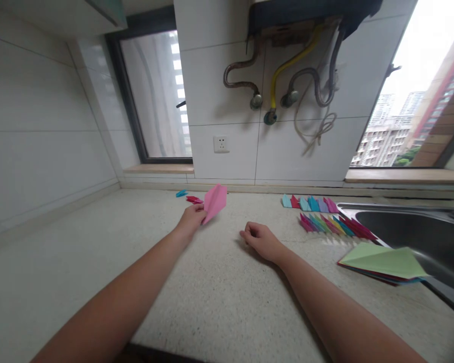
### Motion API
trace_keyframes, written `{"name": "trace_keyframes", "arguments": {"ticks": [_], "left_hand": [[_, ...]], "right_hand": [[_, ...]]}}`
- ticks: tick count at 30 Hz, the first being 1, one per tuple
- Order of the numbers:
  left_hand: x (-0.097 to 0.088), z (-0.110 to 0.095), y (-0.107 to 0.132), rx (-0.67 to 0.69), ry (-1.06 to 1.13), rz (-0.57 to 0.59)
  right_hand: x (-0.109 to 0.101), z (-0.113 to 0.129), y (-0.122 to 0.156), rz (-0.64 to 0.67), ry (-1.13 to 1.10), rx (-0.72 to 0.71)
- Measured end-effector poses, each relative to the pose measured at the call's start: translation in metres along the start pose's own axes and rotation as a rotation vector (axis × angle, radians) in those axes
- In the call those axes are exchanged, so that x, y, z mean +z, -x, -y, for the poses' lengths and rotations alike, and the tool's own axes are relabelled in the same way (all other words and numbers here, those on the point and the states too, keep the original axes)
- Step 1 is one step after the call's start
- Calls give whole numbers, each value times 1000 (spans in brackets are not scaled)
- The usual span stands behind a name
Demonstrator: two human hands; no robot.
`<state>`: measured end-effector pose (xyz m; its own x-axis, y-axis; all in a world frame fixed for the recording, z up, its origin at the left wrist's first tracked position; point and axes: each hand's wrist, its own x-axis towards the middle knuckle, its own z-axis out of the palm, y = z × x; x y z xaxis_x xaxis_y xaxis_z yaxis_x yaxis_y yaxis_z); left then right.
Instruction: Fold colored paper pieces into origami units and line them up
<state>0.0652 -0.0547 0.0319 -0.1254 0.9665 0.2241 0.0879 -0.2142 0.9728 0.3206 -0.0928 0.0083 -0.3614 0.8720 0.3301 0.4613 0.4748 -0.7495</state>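
My left hand (pixel 192 220) pinches a pink sheet of folded paper (pixel 215 202) by its lower left edge and holds it up over the counter. Creases run along the sheet, which has a kite-like outline. Just behind that hand lie a small red folded paper piece (pixel 194 199) and a blue folded paper piece (pixel 181 193). My right hand (pixel 261 239) rests low over the counter to the right of the pink paper, apart from it. Its fingers are curled in, with nothing visible in them.
On the speckled counter (pixel 212 297), two rows of small coloured folded papers (pixel 335 225) stand at the right. Nearer lies a stack of larger creased sheets, light green paper (pixel 382 259) on top. A steel sink (pixel 412 232) borders them. Pipes and a wall socket (pixel 221 144) are behind.
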Motion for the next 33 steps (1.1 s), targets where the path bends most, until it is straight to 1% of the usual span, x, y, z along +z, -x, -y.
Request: {"name": "trace_keyframes", "arguments": {"ticks": [2, 4, 6, 8, 12, 15, 17, 23, 29, 33], "left_hand": [[28, 4, 11, -2, 62, 80], [51, 10, 23, -6, 137, 137], [67, 15, 36, -27, 159, 194], [76, 17, 46, -22, 185, 254], [77, 10, 57, 14, 254, 375], [74, 4, 60, -16, 269, 464], [73, 2, 61, -29, 246, 501], [71, 2, 63, -34, 214, 538], [69, -6, 67, -55, 230, 560], [68, -8, 68, -67, 267, 594]], "right_hand": [[0, -3, -1, -54, -92, 30], [0, -4, -1, -86, -177, 56], [0, -4, 0, -96, -231, 66], [0, -3, 1, -96, -256, 70], [1, -3, 4, -105, -253, 83], [1, -4, 4, -117, -232, 63], [1, -4, 5, -116, -226, 52], [-1, -2, 9, -107, -205, 47], [-1, 0, 11, -88, -266, 42], [-2, 3, 13, -89, -253, 34]]}}
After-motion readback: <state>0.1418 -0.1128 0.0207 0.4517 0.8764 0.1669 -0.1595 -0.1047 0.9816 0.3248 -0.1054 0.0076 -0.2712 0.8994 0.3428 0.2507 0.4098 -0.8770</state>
